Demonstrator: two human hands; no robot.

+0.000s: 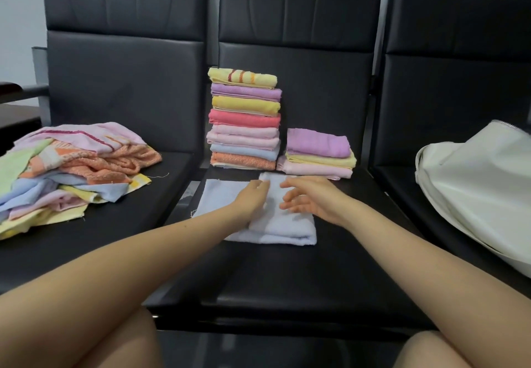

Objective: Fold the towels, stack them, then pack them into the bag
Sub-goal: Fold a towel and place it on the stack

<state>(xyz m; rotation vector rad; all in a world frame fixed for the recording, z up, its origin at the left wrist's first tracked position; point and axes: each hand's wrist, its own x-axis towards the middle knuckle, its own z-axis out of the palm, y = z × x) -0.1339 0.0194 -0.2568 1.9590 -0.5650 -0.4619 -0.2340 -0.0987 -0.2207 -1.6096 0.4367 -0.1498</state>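
A pale blue towel (275, 229) lies partly folded on the middle black seat (287, 281), its right part doubled over. My left hand (253, 198) rests on the fold's edge, fingers curled at the cloth. My right hand (313, 198) hovers over the folded part with relaxed, spread fingers. Behind the towel stands a tall stack of folded towels (244, 122), and beside it a short stack (316, 153) of three. A heap of unfolded towels (69, 172) covers the left seat. The white bag (482, 183) lies on the right seat.
Black padded seat backs (298, 60) rise right behind the stacks. A gap with a metal frame (186, 192) separates the left and middle seats. My knees (120, 344) are at the bottom edge, close to the seat front.
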